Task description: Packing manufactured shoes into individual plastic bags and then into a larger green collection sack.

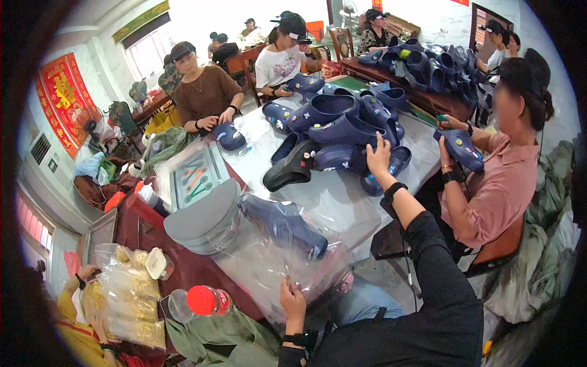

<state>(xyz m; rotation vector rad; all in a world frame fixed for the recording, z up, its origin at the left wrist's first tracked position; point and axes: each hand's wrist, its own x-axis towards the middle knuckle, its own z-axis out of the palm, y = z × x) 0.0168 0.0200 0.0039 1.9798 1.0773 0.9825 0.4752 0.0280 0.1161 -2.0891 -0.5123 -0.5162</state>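
Note:
My left hand (293, 301) is closed on the near edge of a clear plastic bag (260, 272). A navy clog (281, 225) lies on the table within the clear plastic, toe toward the right. My right hand (379, 154), arm stretched forward, is at the near right side of a heap of navy clogs (333, 109); its fingers are apart, and I cannot tell whether they touch a clog. Several clogs in the heap carry small coloured charms. A black clog (290, 167) leans at the heap's near left.
Grey stacked curved pieces (205, 220) and a tray with a printed pattern (192, 177) stand at left. A red-lidded jar (208, 300) and bags of yellow pieces (125, 300) are nearer. A co-worker at right holds a clog (463, 151); others sit across.

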